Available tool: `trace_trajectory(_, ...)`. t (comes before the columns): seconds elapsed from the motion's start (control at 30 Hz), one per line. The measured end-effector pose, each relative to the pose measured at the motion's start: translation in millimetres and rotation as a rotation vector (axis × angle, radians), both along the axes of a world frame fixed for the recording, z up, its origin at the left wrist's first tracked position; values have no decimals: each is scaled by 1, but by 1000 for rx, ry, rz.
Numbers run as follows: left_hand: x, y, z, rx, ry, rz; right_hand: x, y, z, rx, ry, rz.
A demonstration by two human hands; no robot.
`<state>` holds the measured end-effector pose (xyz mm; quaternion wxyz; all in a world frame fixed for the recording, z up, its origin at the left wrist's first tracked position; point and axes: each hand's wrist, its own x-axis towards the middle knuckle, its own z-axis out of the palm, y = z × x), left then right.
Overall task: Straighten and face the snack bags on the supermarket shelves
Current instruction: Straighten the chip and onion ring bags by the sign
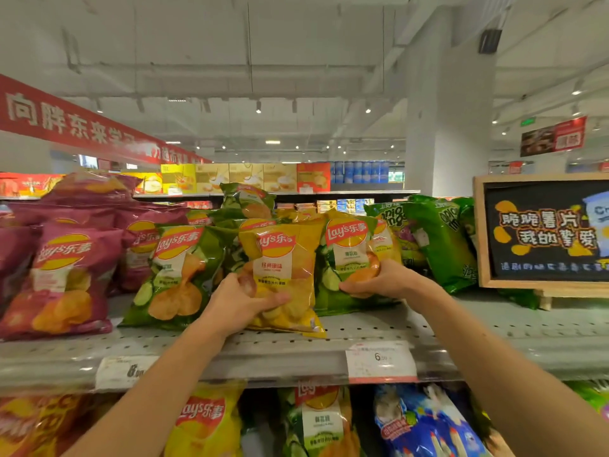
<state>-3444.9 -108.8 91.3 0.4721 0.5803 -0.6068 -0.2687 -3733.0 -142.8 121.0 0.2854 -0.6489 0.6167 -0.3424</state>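
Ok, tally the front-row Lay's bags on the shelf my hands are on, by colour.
Maroon bag: 1
Green bags: 2, one free, one gripped by the right hand
Yellow bag: 1, gripped by the left hand
Total: 4
Bags stacked behind, and a maroon one cut off at the left edge, are left out.

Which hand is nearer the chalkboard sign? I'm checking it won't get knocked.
Right. The right hand grips a green bag just left of the chalkboard sign; the left hand holds the yellow bag farther left.
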Motion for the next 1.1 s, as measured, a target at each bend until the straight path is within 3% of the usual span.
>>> trace_trajectory(0.3, -5, -5, 8, 42, 112, -55, -30, 31, -11, -121, -76, -107)
trace_trajectory(0.57, -67, -35, 12, 60, 254, -110, -85, 79, -11, -269, -141, -247)
trace_trajectory(0.77, -113, -53, 10, 0, 122, -93, -97, 102, -20, -313, -185, -263)
trace_trajectory(1.1, -114, -73, 13, 114, 63, -44, -89, 113, -24, -378, -145, -223)
